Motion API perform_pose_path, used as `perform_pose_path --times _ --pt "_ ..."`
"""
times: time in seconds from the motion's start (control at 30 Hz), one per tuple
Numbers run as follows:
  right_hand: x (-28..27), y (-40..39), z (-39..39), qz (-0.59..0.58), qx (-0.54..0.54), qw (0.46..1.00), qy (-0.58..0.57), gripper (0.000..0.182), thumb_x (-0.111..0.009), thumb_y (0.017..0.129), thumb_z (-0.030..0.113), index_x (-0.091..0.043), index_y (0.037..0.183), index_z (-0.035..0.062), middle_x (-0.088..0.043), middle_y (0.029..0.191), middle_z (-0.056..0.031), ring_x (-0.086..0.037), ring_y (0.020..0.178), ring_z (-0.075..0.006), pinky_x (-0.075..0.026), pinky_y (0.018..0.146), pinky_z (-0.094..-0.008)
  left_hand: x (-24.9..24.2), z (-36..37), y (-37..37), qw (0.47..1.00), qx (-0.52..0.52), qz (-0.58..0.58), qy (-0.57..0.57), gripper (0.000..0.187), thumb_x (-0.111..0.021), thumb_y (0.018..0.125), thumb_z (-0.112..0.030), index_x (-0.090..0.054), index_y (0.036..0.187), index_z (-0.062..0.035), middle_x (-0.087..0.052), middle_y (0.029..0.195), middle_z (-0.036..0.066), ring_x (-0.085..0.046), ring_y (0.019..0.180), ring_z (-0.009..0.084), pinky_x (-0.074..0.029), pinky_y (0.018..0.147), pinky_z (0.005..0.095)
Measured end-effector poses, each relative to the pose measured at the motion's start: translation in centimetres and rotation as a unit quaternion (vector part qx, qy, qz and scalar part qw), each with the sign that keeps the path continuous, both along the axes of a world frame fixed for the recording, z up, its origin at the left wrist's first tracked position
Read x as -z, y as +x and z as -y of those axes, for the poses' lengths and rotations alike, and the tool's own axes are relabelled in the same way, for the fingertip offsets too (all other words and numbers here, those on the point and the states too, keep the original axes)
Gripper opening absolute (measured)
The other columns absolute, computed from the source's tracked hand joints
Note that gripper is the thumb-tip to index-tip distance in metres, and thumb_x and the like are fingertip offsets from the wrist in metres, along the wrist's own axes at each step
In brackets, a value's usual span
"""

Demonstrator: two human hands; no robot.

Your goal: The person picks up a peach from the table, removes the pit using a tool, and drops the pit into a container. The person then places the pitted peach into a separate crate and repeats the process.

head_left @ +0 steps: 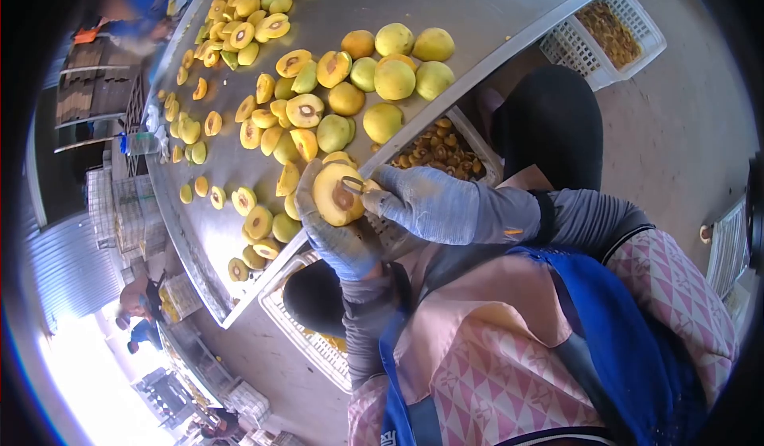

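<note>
My left hand (341, 243), in a grey-blue glove, is wrapped around a yellow peach half (328, 194) with its cut face and brown stone turned up. My right hand (418, 201), gloved too, grips a pitting tool (352, 183). The tool's curved metal loop touches the cut face beside the stone; most of its handle is hidden in the fist. Both hands are over the near edge of a metal table (215, 247). Just beyond them lie several cut peach halves (305, 112) and whole yellow-green peaches (383, 122).
Below the table edge, a crate (487, 153) holds brown stones. White baskets stand on the floor, one at right (585, 58) with brown scraps, another (334, 370) beside my leg. More halves (239, 28) are heaped farther up the table. A person in blue (143, 4) is across it.
</note>
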State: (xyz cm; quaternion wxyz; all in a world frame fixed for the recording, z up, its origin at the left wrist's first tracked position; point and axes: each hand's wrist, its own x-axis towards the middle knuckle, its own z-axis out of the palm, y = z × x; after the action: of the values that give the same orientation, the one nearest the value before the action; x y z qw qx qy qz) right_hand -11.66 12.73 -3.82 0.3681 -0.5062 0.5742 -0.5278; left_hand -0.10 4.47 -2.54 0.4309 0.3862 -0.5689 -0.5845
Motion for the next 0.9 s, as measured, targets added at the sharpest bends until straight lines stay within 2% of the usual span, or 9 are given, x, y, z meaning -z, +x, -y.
perform_pose_path --times 0.3,0.37,0.4,0.47,0.6,0.67,0.7,0.8,0.9 --pt "0.2 -1.8 0.5 0.050 0.082 0.995 0.029 0.038 -0.053 0.097 0.035 -0.057 0.100 -0.0020 -0.063 0.089 -0.0235 -0.063 0.077 -0.0409 -0.051 0.067 -0.0456 -1.5 -3.2 -1.9 0.968 0.043 -0.204 0.137 0.057 -0.049 0.097 -0.031 -0.035 0.144 -0.0038 -0.058 0.117 0.013 -0.058 0.105 0.0267 -0.048 0.094 0.0391" --pt "2.5 -2.5 0.6 -0.309 0.090 0.933 -0.161 0.039 -0.055 0.096 0.038 -0.057 0.100 -0.0009 -0.064 0.089 -0.0216 -0.065 0.077 -0.0382 -0.053 0.068 -0.0442 -0.7 -2.1 0.9 0.970 0.128 -0.129 0.162 0.056 -0.050 0.096 -0.033 -0.038 0.142 -0.0041 -0.059 0.116 0.013 -0.059 0.101 0.0261 -0.049 0.090 0.0384" --pt "1.8 -2.5 0.3 -0.309 0.090 0.933 -0.159 0.039 -0.055 0.096 0.038 -0.057 0.100 -0.0009 -0.064 0.089 -0.0216 -0.065 0.077 -0.0382 -0.053 0.068 -0.0442 -0.1 -1.1 2.3 0.959 0.209 -0.054 0.182 0.055 -0.051 0.095 -0.036 -0.042 0.139 -0.0045 -0.059 0.116 0.013 -0.060 0.097 0.0255 -0.050 0.086 0.0377" --pt "-0.5 -2.2 -0.3 -0.138 0.026 0.990 0.030 0.036 -0.059 0.093 0.034 -0.056 0.109 0.0014 -0.064 0.087 -0.0224 -0.065 0.081 -0.0399 -0.052 0.071 -0.0457 0.6 -0.1 2.3 0.949 0.181 -0.029 0.256 0.049 -0.051 0.095 -0.038 -0.050 0.131 -0.0045 -0.060 0.116 0.013 -0.061 0.092 0.0253 -0.051 0.080 0.0362" --pt "-0.3 -1.7 -0.7 -0.103 0.077 0.991 0.024 0.036 -0.058 0.095 0.033 -0.054 0.112 0.0014 -0.065 0.087 -0.0209 -0.065 0.081 -0.0410 -0.053 0.069 -0.0454 1.1 -0.2 0.8 0.925 -0.012 -0.170 0.339 0.048 -0.046 0.096 -0.043 -0.054 0.124 -0.0045 -0.058 0.121 0.013 -0.061 0.101 0.0264 -0.052 0.087 0.0375" --pt "-0.4 -1.3 -1.0 -0.064 0.080 0.994 0.021 0.035 -0.058 0.095 0.034 -0.054 0.109 0.0016 -0.064 0.083 -0.0220 -0.064 0.081 -0.0419 -0.052 0.068 -0.0459 0.8 -0.8 0.1 0.985 0.055 0.143 -0.082 0.043 -0.045 0.098 -0.030 -0.050 0.128 0.0003 -0.058 0.120 0.014 -0.056 0.111 0.0247 -0.045 0.100 0.0395" --pt "-0.8 -1.1 -1.1 -0.040 0.055 0.996 0.054 0.035 -0.058 0.095 0.034 -0.054 0.108 0.0017 -0.064 0.082 -0.0228 -0.063 0.080 -0.0422 -0.051 0.067 -0.0461 0.3 -0.4 0.1 0.946 0.028 -0.224 0.233 0.041 -0.044 0.098 -0.029 -0.050 0.125 0.0012 -0.058 0.118 0.015 -0.057 0.109 0.0248 -0.046 0.099 0.0390" --pt "-0.7 -0.6 -1.0 0.008 0.020 0.999 0.045 0.039 -0.050 0.098 0.038 -0.051 0.107 0.0004 -0.064 0.084 -0.0252 -0.063 0.080 -0.0447 -0.050 0.068 -0.0482 0.0 -0.6 -0.9 0.999 0.021 -0.026 0.027 0.039 -0.043 0.098 -0.028 -0.050 0.124 0.0005 -0.057 0.119 0.015 -0.057 0.108 0.0249 -0.047 0.097 0.0386" --pt "-0.5 -0.5 -0.7 0.029 0.006 0.998 0.057 0.038 -0.049 0.099 0.038 -0.051 0.107 0.0002 -0.064 0.084 -0.0252 -0.063 0.080 -0.0446 -0.050 0.069 -0.0481 0.0 -0.8 -1.4 0.966 -0.012 -0.196 0.171 0.037 -0.041 0.099 -0.028 -0.051 0.122 -0.0007 -0.056 0.117 0.014 -0.056 0.108 0.0240 -0.048 0.096 0.0381"
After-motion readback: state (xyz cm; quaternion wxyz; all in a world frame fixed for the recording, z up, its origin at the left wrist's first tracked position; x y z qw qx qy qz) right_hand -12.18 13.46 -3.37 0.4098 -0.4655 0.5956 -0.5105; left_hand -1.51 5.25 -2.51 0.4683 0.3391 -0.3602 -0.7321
